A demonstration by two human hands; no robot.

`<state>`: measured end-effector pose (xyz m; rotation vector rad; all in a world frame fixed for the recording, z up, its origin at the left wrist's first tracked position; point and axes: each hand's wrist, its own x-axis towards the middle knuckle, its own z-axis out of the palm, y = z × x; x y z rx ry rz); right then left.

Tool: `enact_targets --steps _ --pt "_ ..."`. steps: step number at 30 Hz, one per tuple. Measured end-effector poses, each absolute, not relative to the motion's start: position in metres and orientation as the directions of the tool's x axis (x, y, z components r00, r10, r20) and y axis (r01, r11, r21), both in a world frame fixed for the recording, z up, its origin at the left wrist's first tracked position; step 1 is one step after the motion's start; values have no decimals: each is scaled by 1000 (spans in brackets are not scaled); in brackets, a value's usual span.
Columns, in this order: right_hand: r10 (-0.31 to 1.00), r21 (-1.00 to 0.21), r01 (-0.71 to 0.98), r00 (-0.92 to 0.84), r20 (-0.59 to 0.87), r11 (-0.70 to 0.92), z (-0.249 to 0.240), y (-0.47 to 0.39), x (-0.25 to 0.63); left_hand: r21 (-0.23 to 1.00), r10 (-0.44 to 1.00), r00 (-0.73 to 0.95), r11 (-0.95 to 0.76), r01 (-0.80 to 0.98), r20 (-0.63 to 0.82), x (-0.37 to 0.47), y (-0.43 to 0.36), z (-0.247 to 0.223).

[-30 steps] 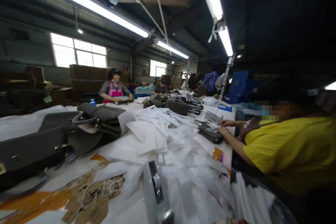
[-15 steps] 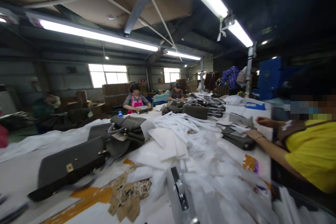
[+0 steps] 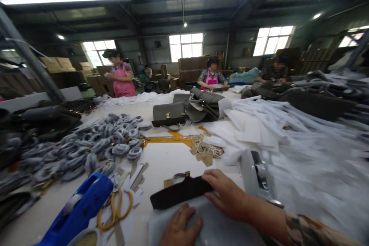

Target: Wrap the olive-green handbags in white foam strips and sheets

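Observation:
In front of me on the white table (image 3: 161, 161) lies a bag (image 3: 225, 225) with a pale grey body and a dark flap (image 3: 181, 192). A brass clasp (image 3: 187, 175) shows above the flap's upper edge. My left hand (image 3: 181, 225) rests flat on the bag's grey surface, its fingers apart. My right hand (image 3: 221, 188) lies at the flap's right end, fingers extended over it. Beyond the flap are brown paper tags (image 3: 204, 153) with white strings. A grey dispenser (image 3: 258, 175) stands right of my right hand.
Orange-handled scissors (image 3: 115, 211) and a blue tape dispenser (image 3: 80, 207) lie at left, near many coiled grey straps (image 3: 100, 146). White plastic sheets (image 3: 311, 188) cover the right side. Folded bags (image 3: 170, 112) sit farther back. Co-workers stand or sit across the table.
The view has swung left. Both my hands and the bag under them now show. The co-worker in yellow has left the view, and the straps and scissors have come into it.

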<state>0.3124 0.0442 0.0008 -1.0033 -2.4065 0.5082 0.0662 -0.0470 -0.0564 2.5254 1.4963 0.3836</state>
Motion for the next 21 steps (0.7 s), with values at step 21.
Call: enact_targets --steps 21 --pt "521 -534 385 -844 127 753 -13 -16 284 536 897 422 -424 730 134 74 -76 -18"
